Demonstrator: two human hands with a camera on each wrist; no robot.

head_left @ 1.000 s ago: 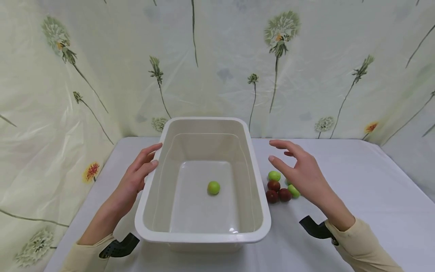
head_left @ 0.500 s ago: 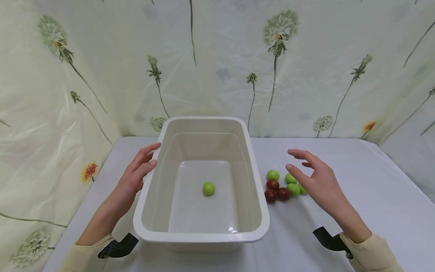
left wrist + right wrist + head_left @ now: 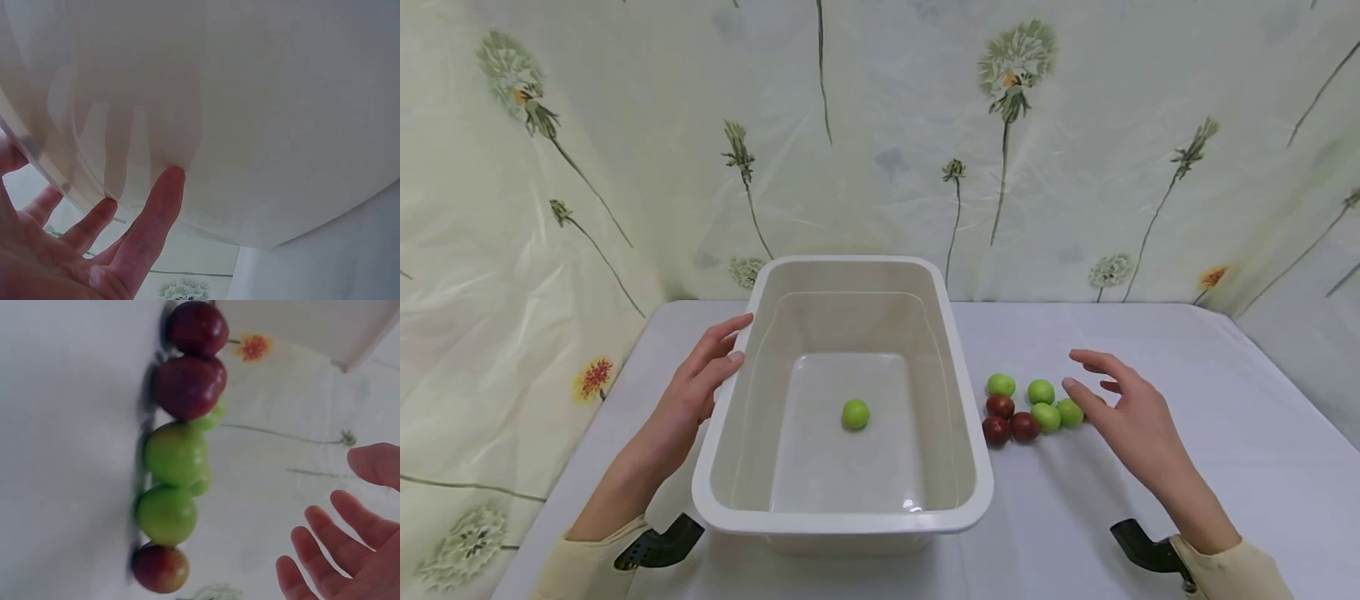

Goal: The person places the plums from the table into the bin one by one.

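A deep off-white plastic basin stands on the table with one green plum on its floor. My left hand touches the basin's left side near the rim; in the left wrist view its extended fingers press the outer wall. My right hand hovers over the table to the right, fingers apart and loosely bent, holding nothing. Below and left of it lie several plums, green and dark red. The right wrist view also shows a red-yellow plum, mostly hidden behind the right hand in the head view.
A white cloth covers the table, which ends at the back against a flower-printed curtain. The curtain also runs along both sides. The basin's right wall stands close beside the plums.
My right hand has moved right and toward me, away from the basin, uncovering more green plums. The green plum inside the basin has rolled slightly left. My left hand keeps its place.
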